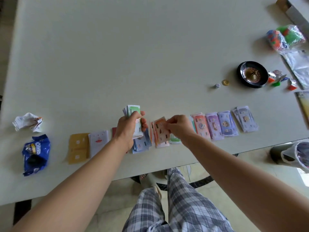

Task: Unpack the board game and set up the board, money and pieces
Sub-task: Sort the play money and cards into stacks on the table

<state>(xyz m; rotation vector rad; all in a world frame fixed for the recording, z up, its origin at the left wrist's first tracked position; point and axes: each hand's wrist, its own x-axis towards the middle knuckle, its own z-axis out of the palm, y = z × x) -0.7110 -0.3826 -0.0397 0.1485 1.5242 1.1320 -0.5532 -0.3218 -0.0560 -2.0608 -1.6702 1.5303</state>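
blue snack wrapper [36, 154] sits far left, out of the way; card stacks [78, 148] next, then the left hand [128, 129], fingers wrapped round the unsorted money wad [133, 110], likely as supply. right hand [180, 126] pinches an orange note [160, 126] above its matching pile, sorted rows [225, 124] lining the bench [150, 56] edge rightward.

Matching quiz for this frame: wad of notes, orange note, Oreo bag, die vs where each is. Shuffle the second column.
1. wad of notes
2. orange note
3. Oreo bag
4. die

A. beside the gold coin
B. pinched by the right hand
C. gripped in the left hand
D. lying near the left end of the table

Pairs: 1-C, 2-B, 3-D, 4-A
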